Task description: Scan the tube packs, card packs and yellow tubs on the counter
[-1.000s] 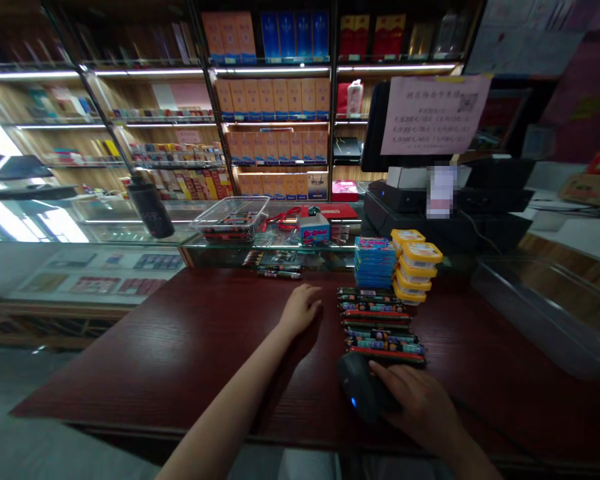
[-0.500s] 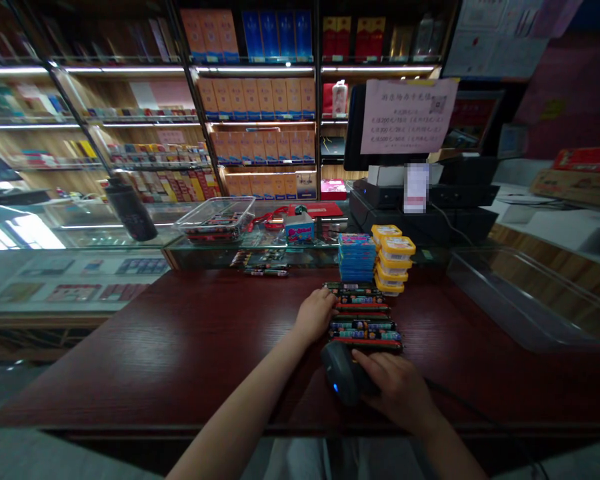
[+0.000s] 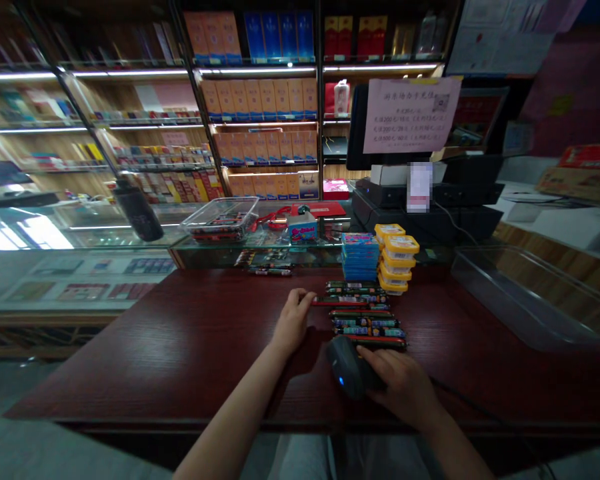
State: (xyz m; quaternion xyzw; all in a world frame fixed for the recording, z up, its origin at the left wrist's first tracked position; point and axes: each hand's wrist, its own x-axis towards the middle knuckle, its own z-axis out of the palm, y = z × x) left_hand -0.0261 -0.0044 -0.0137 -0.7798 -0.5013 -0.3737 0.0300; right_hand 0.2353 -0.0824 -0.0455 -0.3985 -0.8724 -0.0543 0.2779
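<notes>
My left hand (image 3: 291, 325) pinches the red stick (image 3: 337, 301) by its left end, jutting left from the row (image 3: 367, 322); my right hand (image 3: 403, 383) grips the scanner (image 3: 349, 370), nearer. I'd call this singling-out; next wants a steady pinch.

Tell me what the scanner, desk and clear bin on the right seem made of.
Scanner: probably hard plastic, dull dark finish, by its smooth moulded curves.
Desk: wood or wood-look laminate, semi-gloss, by its grain and soft glare.
Bin: likely plastic, clear and shiny; the desk shows through.

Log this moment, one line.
left hand grip: end of slim red packet | right hand grip: dark grey corded scanner | nearby: stacked yellow-lidded tubs
</notes>
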